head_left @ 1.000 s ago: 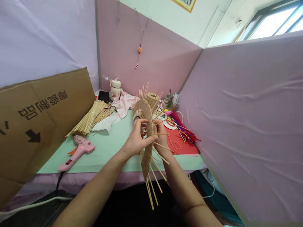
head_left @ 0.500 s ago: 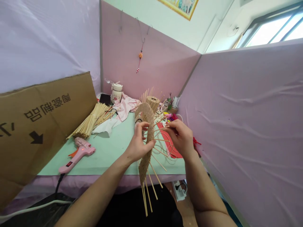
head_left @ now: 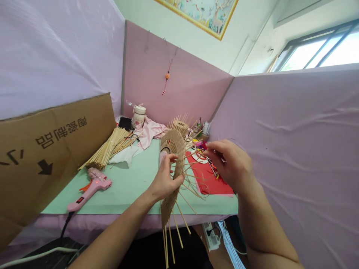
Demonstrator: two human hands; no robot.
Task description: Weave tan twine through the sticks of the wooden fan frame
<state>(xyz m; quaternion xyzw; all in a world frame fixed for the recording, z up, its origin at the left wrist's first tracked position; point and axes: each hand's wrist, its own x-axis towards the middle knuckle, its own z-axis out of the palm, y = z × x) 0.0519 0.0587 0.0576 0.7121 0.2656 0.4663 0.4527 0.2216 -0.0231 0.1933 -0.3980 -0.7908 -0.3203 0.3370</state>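
Left grip (head_left: pixel 166 181): woven ring (head_left: pixel 180 149) pinched between my thumb and fingers, on edge, thin sticks (head_left: pixel 183 217) radiating from it. Right grip (head_left: pixel 232 164): fingertips bunched, right of the ring; contents I cannot tell. Pink glue gun (head_left: pixel 89 192): on the desk (head_left: pixel 123 183), left of both grips.

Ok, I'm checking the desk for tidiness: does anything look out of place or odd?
Nothing looks spilled. The cardboard on the left stands with its lettering seemingly upside down, which looks odd. The pink glue gun lies on its side close to the bundled sticks, not stood upright.
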